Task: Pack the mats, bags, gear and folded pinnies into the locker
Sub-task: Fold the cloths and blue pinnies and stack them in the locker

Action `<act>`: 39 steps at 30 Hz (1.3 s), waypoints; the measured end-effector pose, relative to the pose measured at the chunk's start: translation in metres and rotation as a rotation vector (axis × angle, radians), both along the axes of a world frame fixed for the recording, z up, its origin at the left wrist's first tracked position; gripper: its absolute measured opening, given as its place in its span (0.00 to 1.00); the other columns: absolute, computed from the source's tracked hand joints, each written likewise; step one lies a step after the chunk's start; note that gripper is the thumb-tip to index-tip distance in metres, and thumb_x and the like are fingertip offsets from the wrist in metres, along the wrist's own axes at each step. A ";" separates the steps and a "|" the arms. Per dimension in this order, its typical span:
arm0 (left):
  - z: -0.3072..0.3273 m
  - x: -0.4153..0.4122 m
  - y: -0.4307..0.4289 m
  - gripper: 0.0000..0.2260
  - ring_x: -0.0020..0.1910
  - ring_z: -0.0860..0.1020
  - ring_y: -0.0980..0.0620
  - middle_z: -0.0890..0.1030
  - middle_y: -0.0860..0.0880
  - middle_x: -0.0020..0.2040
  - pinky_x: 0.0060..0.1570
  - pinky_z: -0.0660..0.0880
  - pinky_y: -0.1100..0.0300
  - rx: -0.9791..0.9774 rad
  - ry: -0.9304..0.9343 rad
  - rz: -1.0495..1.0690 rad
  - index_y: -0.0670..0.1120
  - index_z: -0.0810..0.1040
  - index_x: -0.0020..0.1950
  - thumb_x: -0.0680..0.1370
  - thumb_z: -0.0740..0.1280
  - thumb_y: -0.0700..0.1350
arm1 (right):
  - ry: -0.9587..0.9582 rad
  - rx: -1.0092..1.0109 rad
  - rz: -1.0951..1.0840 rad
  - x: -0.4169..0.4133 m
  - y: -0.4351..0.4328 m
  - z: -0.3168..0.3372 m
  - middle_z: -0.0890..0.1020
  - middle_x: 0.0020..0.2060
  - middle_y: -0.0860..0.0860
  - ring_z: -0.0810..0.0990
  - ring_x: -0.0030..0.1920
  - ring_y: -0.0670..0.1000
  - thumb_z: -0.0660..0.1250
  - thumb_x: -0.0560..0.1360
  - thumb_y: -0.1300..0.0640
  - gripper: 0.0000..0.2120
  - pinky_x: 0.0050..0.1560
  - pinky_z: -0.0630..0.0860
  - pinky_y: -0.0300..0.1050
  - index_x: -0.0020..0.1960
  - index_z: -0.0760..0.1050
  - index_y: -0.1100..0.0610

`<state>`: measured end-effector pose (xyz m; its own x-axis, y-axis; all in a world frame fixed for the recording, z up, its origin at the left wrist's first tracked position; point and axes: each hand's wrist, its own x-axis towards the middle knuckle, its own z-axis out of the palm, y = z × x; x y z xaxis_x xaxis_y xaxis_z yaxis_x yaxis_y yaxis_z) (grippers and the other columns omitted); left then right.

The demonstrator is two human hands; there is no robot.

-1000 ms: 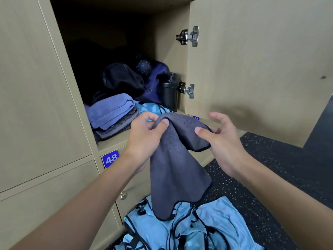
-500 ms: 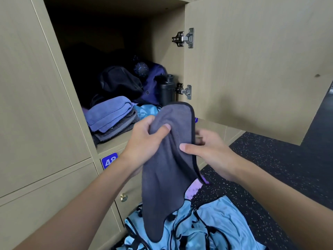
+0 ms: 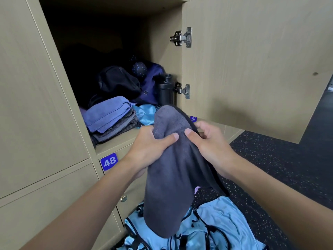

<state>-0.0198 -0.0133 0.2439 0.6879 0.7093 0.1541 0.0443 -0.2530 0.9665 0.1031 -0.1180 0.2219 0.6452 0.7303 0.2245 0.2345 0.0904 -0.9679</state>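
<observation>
A dark grey towel (image 3: 173, 177) hangs folded lengthwise in front of the open locker (image 3: 115, 141). My left hand (image 3: 149, 147) grips its left side near the top, thumb across the cloth. My right hand (image 3: 210, 141) pinches the right edge at the same height. Inside the locker lie a stack of folded blue and grey towels (image 3: 110, 120), a light blue pinny (image 3: 146, 113), dark bags (image 3: 122, 82) and a black bottle (image 3: 164, 89). Light blue pinnies (image 3: 216, 226) with black trim are heaped on the floor below the towel.
The locker door (image 3: 252, 60) stands open to the right on two metal hinges. A closed locker numbered 48 (image 3: 109, 161) with a small brass knob (image 3: 123, 198) sits below. The floor (image 3: 270, 168) is dark speckled rubber.
The towel has gone from a loose drape to a narrow lengthwise fold. My right hand moved in close to my left hand at the top of the towel.
</observation>
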 end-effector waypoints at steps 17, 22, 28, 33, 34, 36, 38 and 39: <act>-0.005 -0.002 0.007 0.08 0.41 0.79 0.63 0.85 0.53 0.43 0.45 0.72 0.72 0.506 0.104 -0.137 0.50 0.84 0.47 0.70 0.78 0.41 | 0.013 -0.018 0.046 -0.002 -0.003 0.003 0.85 0.42 0.56 0.81 0.36 0.47 0.68 0.78 0.59 0.22 0.39 0.76 0.44 0.69 0.65 0.47; 0.008 -0.001 0.013 0.02 0.37 0.74 0.52 0.81 0.37 0.42 0.43 0.77 0.48 0.335 -0.086 0.148 0.39 0.82 0.39 0.72 0.70 0.36 | -0.064 -0.190 0.179 0.003 -0.012 0.000 0.84 0.47 0.57 0.81 0.42 0.48 0.76 0.69 0.60 0.36 0.47 0.78 0.43 0.69 0.63 0.41; 0.003 0.002 0.021 0.04 0.38 0.76 0.50 0.78 0.44 0.37 0.41 0.76 0.55 -0.005 -0.074 0.233 0.44 0.78 0.41 0.75 0.70 0.39 | 0.217 0.161 -0.026 0.004 -0.002 0.000 0.81 0.47 0.55 0.82 0.47 0.51 0.69 0.75 0.69 0.26 0.52 0.82 0.54 0.68 0.67 0.51; 0.007 0.001 0.020 0.11 0.39 0.79 0.52 0.79 0.48 0.42 0.42 0.78 0.59 -0.184 -0.193 0.332 0.44 0.76 0.55 0.76 0.73 0.41 | 0.086 0.080 0.129 0.007 -0.002 -0.009 0.81 0.61 0.49 0.80 0.62 0.49 0.75 0.67 0.65 0.33 0.65 0.75 0.56 0.68 0.68 0.51; 0.006 0.001 0.020 0.15 0.41 0.80 0.53 0.79 0.49 0.45 0.43 0.79 0.59 -0.204 -0.178 0.335 0.45 0.73 0.58 0.76 0.74 0.43 | 0.066 0.082 0.083 0.006 -0.002 -0.010 0.81 0.60 0.48 0.80 0.61 0.48 0.74 0.68 0.66 0.32 0.65 0.75 0.56 0.67 0.67 0.51; 0.002 0.000 0.014 0.23 0.44 0.81 0.54 0.79 0.48 0.50 0.44 0.79 0.59 -0.283 -0.126 0.260 0.49 0.68 0.63 0.74 0.75 0.43 | 0.049 0.140 -0.031 0.005 0.002 -0.010 0.79 0.61 0.48 0.78 0.62 0.46 0.72 0.72 0.68 0.31 0.67 0.74 0.53 0.68 0.65 0.50; -0.002 0.002 0.005 0.27 0.47 0.81 0.54 0.79 0.46 0.53 0.47 0.79 0.60 -0.357 -0.115 0.142 0.50 0.66 0.67 0.74 0.75 0.37 | -0.016 0.147 -0.087 0.005 0.004 -0.011 0.75 0.65 0.45 0.74 0.66 0.41 0.72 0.74 0.64 0.34 0.69 0.70 0.47 0.70 0.60 0.43; -0.004 0.004 0.002 0.29 0.49 0.82 0.53 0.80 0.45 0.54 0.50 0.79 0.59 -0.356 -0.116 0.106 0.49 0.66 0.68 0.73 0.74 0.34 | -0.066 0.131 -0.060 0.004 0.003 -0.012 0.74 0.65 0.41 0.72 0.66 0.37 0.74 0.73 0.61 0.36 0.68 0.69 0.41 0.68 0.59 0.36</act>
<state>-0.0160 -0.0114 0.2397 0.6007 0.7984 -0.0421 -0.0624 0.0993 0.9931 0.1071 -0.1146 0.2104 0.6678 0.6523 0.3585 0.3061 0.1984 -0.9311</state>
